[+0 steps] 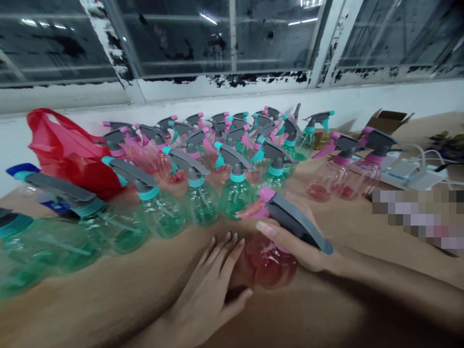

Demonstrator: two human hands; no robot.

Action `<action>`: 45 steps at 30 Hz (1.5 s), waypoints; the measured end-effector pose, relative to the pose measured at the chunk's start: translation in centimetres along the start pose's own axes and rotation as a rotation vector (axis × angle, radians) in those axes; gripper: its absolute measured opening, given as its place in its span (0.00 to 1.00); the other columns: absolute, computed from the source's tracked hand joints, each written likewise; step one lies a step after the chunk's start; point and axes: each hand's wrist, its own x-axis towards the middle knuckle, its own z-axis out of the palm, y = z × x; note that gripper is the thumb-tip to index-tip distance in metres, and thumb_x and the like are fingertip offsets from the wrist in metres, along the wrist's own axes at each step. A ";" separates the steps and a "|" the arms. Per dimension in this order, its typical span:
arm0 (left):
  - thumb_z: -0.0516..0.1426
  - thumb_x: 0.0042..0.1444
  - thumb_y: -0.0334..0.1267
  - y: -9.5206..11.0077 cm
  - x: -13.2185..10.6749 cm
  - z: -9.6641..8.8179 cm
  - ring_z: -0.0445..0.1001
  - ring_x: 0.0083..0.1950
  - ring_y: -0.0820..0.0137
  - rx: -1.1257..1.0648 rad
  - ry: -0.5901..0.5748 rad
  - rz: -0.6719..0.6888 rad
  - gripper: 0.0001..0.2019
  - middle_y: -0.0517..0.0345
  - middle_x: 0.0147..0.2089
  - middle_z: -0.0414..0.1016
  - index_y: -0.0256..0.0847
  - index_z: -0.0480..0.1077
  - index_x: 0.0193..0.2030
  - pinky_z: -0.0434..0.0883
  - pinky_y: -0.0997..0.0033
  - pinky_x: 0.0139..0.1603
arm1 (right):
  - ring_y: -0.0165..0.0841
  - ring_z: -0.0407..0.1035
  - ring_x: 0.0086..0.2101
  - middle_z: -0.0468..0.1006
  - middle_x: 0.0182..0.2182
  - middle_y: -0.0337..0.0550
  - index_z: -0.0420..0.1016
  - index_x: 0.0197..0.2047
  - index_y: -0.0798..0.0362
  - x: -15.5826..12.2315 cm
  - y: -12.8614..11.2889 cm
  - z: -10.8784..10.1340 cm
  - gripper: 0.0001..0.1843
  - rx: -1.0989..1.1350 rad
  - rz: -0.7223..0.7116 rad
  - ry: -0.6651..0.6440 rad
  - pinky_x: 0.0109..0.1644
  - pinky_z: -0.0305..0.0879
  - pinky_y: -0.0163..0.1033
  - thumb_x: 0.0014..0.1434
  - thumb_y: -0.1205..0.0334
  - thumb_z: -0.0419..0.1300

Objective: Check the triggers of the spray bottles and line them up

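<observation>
My right hand [300, 241] is wrapped round the neck of a pink spray bottle [270, 263], its grey and pink trigger head pointing up and to the left. Red liquid shows inside the clear body. Just left of it my left hand [212, 285] rests with fingers stretched out near the tabletop, holding nothing. Beyond both hands stands a row of green spray bottles [237, 195] with grey and turquoise heads. Two more pink spray bottles [328, 179] stand together at the right.
Several more pink and green bottles crowd the table [90, 309] toward the wall. A red plastic bag [72, 150] sits at the back left. At the right are an open cardboard box [389, 124] and a white power strip [416, 174] with cables. Windows line the wall.
</observation>
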 end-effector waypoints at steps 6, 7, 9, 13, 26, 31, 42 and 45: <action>0.55 0.59 0.45 -0.2 -0.4 0.8 0.57 0.67 0.53 0.029 0.017 -0.053 0.33 0.41 0.68 0.56 0.37 0.47 0.68 0.56 0.48 0.63 | 0.27 0.65 0.23 0.74 0.27 0.37 0.73 0.41 0.51 0.8 0.7 -0.3 0.10 -0.028 0.035 0.044 0.28 0.65 0.35 0.60 0.55 0.57; 0.55 0.59 0.45 -0.3 -0.5 0.9 0.56 0.67 0.53 0.034 0.017 -0.055 0.33 0.41 0.68 0.55 0.37 0.47 0.68 0.56 0.48 0.63 | 0.27 0.65 0.23 0.74 0.28 0.36 0.72 0.41 0.51 0.8 0.8 -0.3 0.09 -0.016 0.031 0.045 0.28 0.65 0.35 0.60 0.56 0.58; 0.55 0.59 0.46 -0.3 -0.4 0.9 0.56 0.67 0.53 0.047 0.010 -0.049 0.33 0.41 0.68 0.55 0.37 0.49 0.67 0.56 0.48 0.63 | 0.28 0.66 0.24 0.73 0.27 0.36 0.72 0.41 0.50 0.7 0.9 -0.3 0.08 0.007 0.022 0.050 0.29 0.65 0.35 0.60 0.56 0.58; 0.56 0.60 0.48 -0.3 -0.4 0.7 0.56 0.66 0.51 0.075 -0.017 -0.027 0.32 0.39 0.68 0.54 0.35 0.53 0.66 0.58 0.47 0.62 | 0.29 0.67 0.24 0.74 0.26 0.36 0.71 0.42 0.49 0.6 0.8 -0.3 0.07 0.057 0.041 0.019 0.29 0.67 0.36 0.60 0.58 0.58; 0.55 0.61 0.49 -0.4 -0.2 0.6 0.55 0.67 0.51 0.072 -0.028 -0.024 0.28 0.41 0.68 0.54 0.36 0.59 0.64 0.57 0.47 0.63 | 0.29 0.64 0.22 0.70 0.25 0.36 0.72 0.42 0.47 0.5 1.1 -0.3 0.09 0.050 0.059 0.030 0.26 0.63 0.37 0.60 0.55 0.58; 0.55 0.61 0.50 -0.4 -0.3 0.6 0.55 0.67 0.52 0.080 -0.040 -0.034 0.29 0.42 0.69 0.54 0.37 0.57 0.65 0.57 0.46 0.63 | 0.29 0.65 0.22 0.72 0.25 0.36 0.72 0.41 0.47 0.6 0.9 -0.4 0.08 0.071 0.066 0.030 0.27 0.64 0.37 0.60 0.56 0.58; 0.53 0.62 0.51 -0.6 -0.4 0.8 0.54 0.68 0.53 0.082 -0.045 -0.023 0.29 0.44 0.69 0.54 0.37 0.57 0.65 0.55 0.47 0.64 | 0.26 0.61 0.19 0.71 0.24 0.35 0.72 0.39 0.48 0.6 0.6 -0.2 0.08 0.060 0.088 0.059 0.22 0.61 0.35 0.58 0.54 0.59; 0.53 0.62 0.51 -0.5 -0.3 0.6 0.54 0.67 0.53 0.094 -0.050 -0.017 0.29 0.43 0.69 0.53 0.37 0.57 0.65 0.56 0.46 0.64 | 0.27 0.61 0.19 0.70 0.23 0.35 0.71 0.37 0.48 0.7 0.3 -0.2 0.08 0.050 0.088 0.059 0.22 0.61 0.35 0.57 0.55 0.60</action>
